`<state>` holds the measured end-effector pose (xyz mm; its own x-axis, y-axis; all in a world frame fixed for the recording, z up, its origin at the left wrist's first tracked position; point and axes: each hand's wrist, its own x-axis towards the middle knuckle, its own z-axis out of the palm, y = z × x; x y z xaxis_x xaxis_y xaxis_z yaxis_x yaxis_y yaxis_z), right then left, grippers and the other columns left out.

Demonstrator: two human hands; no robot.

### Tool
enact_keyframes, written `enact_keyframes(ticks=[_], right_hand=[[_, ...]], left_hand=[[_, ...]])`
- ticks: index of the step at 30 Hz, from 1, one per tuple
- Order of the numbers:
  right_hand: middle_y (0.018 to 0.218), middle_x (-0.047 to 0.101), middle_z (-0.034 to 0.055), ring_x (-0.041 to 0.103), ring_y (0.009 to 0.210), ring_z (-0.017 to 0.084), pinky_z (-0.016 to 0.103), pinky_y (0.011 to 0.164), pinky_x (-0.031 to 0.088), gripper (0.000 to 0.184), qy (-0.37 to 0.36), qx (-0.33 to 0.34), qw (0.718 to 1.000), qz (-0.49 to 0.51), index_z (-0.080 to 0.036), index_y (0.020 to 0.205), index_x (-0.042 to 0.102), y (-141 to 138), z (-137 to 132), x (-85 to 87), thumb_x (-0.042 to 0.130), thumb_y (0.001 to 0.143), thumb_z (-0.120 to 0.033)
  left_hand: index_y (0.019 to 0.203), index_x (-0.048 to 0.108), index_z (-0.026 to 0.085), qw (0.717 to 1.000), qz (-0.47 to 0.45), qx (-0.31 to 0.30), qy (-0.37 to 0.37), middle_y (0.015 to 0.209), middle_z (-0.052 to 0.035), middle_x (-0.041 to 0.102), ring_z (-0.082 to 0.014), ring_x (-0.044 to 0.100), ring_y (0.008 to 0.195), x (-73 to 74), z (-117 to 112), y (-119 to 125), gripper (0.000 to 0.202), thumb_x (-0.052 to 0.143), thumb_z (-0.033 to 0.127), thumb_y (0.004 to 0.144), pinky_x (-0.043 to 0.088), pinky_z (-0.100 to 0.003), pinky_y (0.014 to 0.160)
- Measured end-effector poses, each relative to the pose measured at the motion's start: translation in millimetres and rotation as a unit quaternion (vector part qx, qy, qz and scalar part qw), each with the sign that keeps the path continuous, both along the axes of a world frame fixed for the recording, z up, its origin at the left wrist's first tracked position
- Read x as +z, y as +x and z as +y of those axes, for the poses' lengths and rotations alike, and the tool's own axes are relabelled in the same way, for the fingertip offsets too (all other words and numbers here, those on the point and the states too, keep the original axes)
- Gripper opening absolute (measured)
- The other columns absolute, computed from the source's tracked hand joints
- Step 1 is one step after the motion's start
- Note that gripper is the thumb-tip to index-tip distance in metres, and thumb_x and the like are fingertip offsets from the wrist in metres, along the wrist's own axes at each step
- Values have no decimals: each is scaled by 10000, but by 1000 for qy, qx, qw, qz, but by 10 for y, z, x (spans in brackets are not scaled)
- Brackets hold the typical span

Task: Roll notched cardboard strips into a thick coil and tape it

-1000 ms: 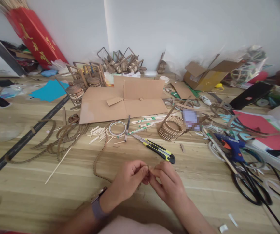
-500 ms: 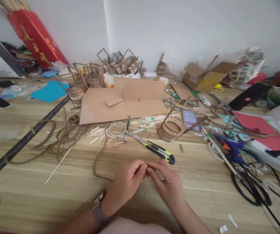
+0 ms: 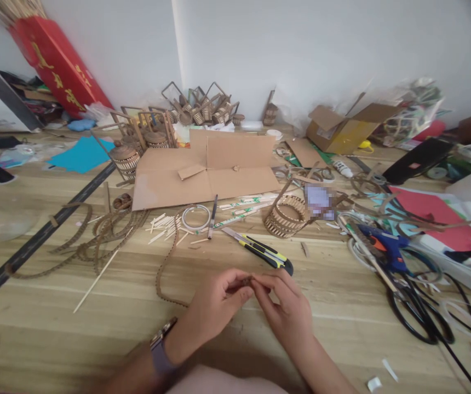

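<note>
My left hand (image 3: 219, 301) and my right hand (image 3: 282, 303) meet above the front middle of the table, fingers closed. Between their fingertips shows a small brown piece of corrugated cardboard strip (image 3: 246, 281), mostly covered by the fingers. A long brown strip (image 3: 159, 276) curves along the table and passes out of sight behind my left hand. Just beyond my right hand lies a yellow-and-black utility knife (image 3: 266, 253) with its blade out. Farther off stands a round basket (image 3: 285, 218) of pale sticks and brown strip.
Short cut sticks (image 3: 164, 227), a tape roll (image 3: 196, 218) and a pen (image 3: 213, 216) lie beyond the hands. Folded cardboard (image 3: 170, 180) stands behind them. To the right are a blue glue gun (image 3: 391, 249) and black-handled scissors (image 3: 412, 312); coiled strips (image 3: 108, 235) lie left.
My fingers have shifted slightly, and more of the brown piece shows between them. My right hand has moved a little to the right. The view has shifted slightly.
</note>
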<state>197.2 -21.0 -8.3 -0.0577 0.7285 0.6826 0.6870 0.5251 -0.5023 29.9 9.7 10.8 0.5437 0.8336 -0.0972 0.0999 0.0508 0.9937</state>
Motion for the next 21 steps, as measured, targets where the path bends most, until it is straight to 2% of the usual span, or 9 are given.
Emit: enact_keyframes(ticks=[3,7,11,21], right_hand=[[742,629,21,608,608,135,229,532,517,103,-13,5,1000,22,-197,913,655,2,11,21,607,899,-107],[725,613,4,593,603,125,215,539,507,115,-24,18,999,37,-202,886,646,0,28,36,604,889,-94],[696,589,-14,577,599,118,207,550,491,114,-43,25,997,54,-208,861,649,19,43,46,616,879,-100],[631,548,-34,543,578,123,218,544,432,122,-126,59,982,129,-222,769,651,49,52,-13,638,871,-157]], left_hand=[[1089,719,178,999,24,15,16,1009,-56,766,-207,705,943,17,11,1,243,563,259,920,513,-262,808],[1073,745,212,992,80,29,96,947,-33,779,-187,703,849,46,7,2,258,520,249,951,490,-241,736],[1061,745,231,981,100,31,161,942,-25,778,-178,697,832,59,-17,0,268,492,237,973,469,-236,734],[905,691,171,948,177,27,262,803,-38,730,-191,662,737,40,-38,-14,258,463,254,994,428,-256,665]])
